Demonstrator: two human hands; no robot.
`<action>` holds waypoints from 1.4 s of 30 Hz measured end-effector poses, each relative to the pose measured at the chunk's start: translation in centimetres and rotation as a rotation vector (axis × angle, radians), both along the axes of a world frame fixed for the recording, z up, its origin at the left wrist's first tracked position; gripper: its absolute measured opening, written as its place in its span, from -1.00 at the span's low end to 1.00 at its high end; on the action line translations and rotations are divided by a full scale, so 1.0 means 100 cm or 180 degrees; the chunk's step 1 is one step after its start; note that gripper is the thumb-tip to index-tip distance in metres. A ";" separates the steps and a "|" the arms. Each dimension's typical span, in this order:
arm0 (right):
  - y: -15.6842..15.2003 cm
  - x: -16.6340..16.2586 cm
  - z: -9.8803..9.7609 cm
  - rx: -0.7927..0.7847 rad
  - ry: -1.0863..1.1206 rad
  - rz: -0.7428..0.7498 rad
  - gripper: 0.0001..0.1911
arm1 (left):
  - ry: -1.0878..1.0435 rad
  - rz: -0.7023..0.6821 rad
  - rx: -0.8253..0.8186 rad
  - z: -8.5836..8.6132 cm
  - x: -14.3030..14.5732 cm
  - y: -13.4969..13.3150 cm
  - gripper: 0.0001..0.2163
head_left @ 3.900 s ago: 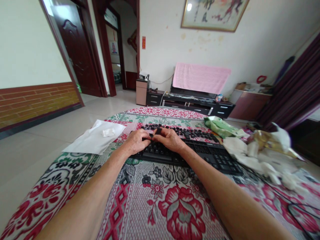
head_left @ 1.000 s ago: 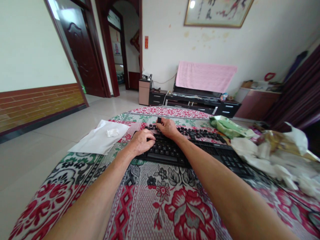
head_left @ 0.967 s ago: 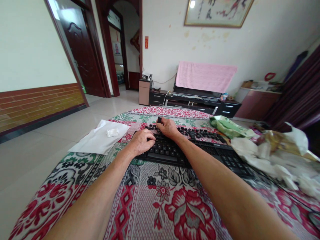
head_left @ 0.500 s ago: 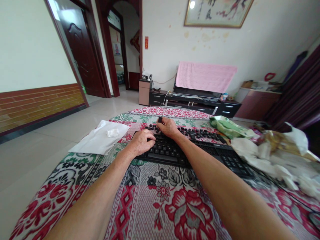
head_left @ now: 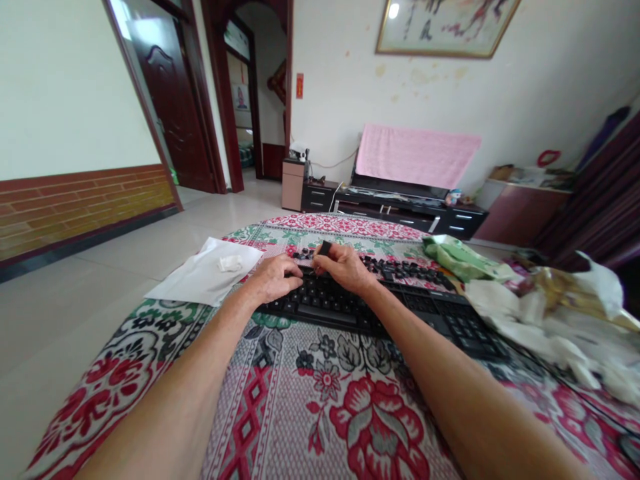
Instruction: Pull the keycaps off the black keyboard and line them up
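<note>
A black keyboard (head_left: 327, 313) lies on the patterned tablecloth, some of its upper rows hidden by my hands. My left hand (head_left: 274, 279) is closed over the keyboard's upper left corner, thumb resting along the keys. Pinched in my right hand (head_left: 345, 268) is a small black tool (head_left: 325, 248), its flat end sticking up above the fingers. The tool's lower end points down at the keyboard's back edge and is too small to make out. Behind the keyboard lies a row of many loose black keycaps (head_left: 405, 269).
White paper (head_left: 193, 277) with a crumpled tissue (head_left: 231, 264) on it lies left. At right are a green packet (head_left: 463, 259), crumpled plastic bags (head_left: 560, 327) and the keyboard's cable (head_left: 565, 378). A TV stand (head_left: 395, 212) is beyond the table (head_left: 300, 223).
My left hand has slid left and slightly back along the keyboard's edge. My right hand, with the black tool, has moved slightly right and lower. The view has shifted slightly.
</note>
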State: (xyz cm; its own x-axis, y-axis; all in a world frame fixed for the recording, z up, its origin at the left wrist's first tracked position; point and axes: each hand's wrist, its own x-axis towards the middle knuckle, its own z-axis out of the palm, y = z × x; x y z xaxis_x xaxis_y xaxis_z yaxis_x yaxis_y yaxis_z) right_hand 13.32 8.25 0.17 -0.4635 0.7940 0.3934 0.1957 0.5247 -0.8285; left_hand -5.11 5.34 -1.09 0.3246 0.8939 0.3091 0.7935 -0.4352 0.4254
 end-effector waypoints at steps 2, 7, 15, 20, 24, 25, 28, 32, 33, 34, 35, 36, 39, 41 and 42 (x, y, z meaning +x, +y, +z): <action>-0.004 0.000 -0.003 -0.0136 -0.0006 0.0120 -0.91 | -0.0014 -0.0072 -0.0001 -0.002 -0.002 0.002 -0.89; -0.008 -0.001 -0.008 -0.0187 -0.0069 0.0218 -0.92 | -0.0065 -0.0146 0.0003 -0.007 -0.002 0.005 -0.89; -0.018 -0.003 -0.008 0.0201 -0.0247 0.0001 -0.90 | -0.0127 -0.0148 0.0044 -0.009 -0.002 0.005 -0.87; -0.018 -0.001 -0.009 0.0475 -0.0456 -0.0031 -0.88 | -0.0101 -0.0114 0.0043 -0.007 -0.002 0.005 -0.86; -0.015 0.000 -0.015 0.0590 -0.0502 -0.0071 -0.86 | -0.0080 -0.0087 -0.0010 -0.006 -0.002 0.004 -0.86; -0.015 -0.001 -0.016 0.0561 -0.0464 -0.0089 -0.86 | -0.0080 -0.0097 -0.0019 -0.005 -0.002 0.004 -0.86; -0.013 -0.001 -0.018 0.0274 -0.0215 -0.0130 -0.87 | -0.0102 -0.0104 -0.0022 -0.005 -0.001 0.005 -0.86; -0.011 0.000 -0.016 -0.0309 0.0236 -0.0169 -0.85 | -0.0133 -0.0030 -0.0011 -0.006 -0.001 0.005 -0.87; -0.010 0.001 -0.015 -0.0421 0.0354 -0.0192 -0.84 | -0.0133 -0.0009 -0.0027 -0.005 -0.001 0.004 -0.87; -0.010 0.001 -0.015 -0.0516 0.0464 -0.0224 -0.83 | -0.0131 0.0005 -0.0048 -0.005 -0.001 0.004 -0.87; -0.009 0.002 -0.015 -0.0595 0.0564 -0.0268 -0.81 | -0.0127 0.0011 -0.0066 -0.005 -0.001 0.004 -0.87; -0.008 0.002 -0.015 -0.0650 0.0656 -0.0340 -0.80 | -0.0121 0.0006 -0.0071 -0.005 -0.001 0.004 -0.87; -0.001 0.004 -0.014 -0.0669 0.0842 -0.0658 -0.77 | -0.0117 -0.0035 -0.0016 -0.007 -0.001 0.005 -0.87; 0.008 0.004 -0.013 -0.0521 0.0862 -0.0896 -0.78 | -0.0127 -0.0063 0.0020 -0.009 -0.002 0.006 -0.87; 0.014 0.004 -0.012 -0.0413 0.0850 -0.1000 -0.79 | -0.0135 -0.0076 0.0033 -0.010 -0.002 0.007 -0.87</action>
